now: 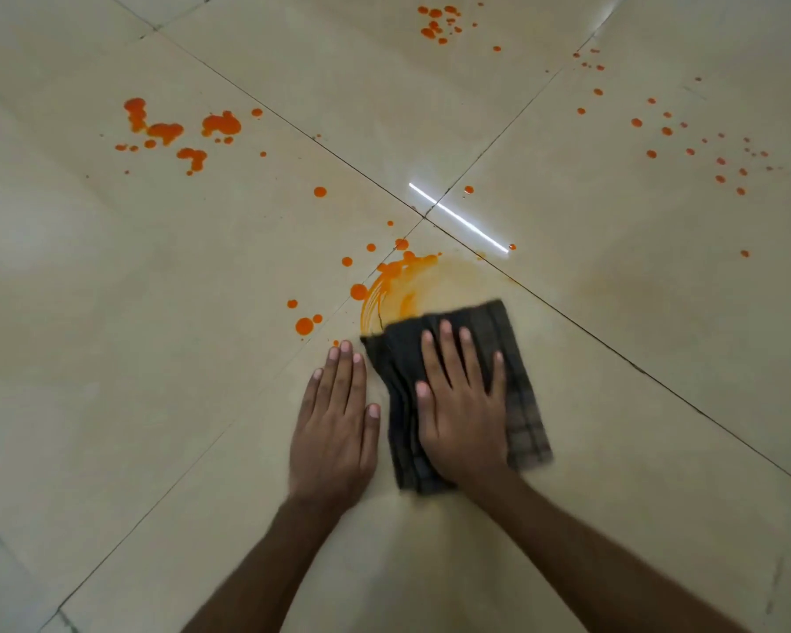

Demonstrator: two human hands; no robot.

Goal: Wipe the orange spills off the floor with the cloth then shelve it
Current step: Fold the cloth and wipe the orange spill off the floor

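Our right hand point(464, 404) lies flat on the folded dark cloth point(524, 404), fingers straight and spread, the palm pressing it against the floor point(156, 404). Nothing is clenched or pinched. The cloth sits on the tile just nearer to us than the crossing of the tile joints point(424, 217). Its long axis runs away from us and leans a little left, much in line with the fingers on it. Its edges are blurred, so we judge a wipe to be under way.

The relation that matters is this: the orange smear point(407, 285) meets the cloth's far left corner and fans out just beyond its far edge, ahead of the fingertips and slightly left. A push forward along the cloth's long axis should carry it over the smear.

The round drops point(304, 325) sit left of that, across the joint, near the tips of our left hand point(334, 431). That hand rests flat on the bare floor just beside the cloth, fingers straight and together, holding nothing. It is nearer to those drops, but the cloth is under the right hand, which would have to sweep leftward for them.

Well apart lie the blotches point(170, 130) far left, a cluster point(439, 22) at the far side and scattered specks point(704, 143) to the right. We judge the task to be at an early stage, and no shelf is in view.
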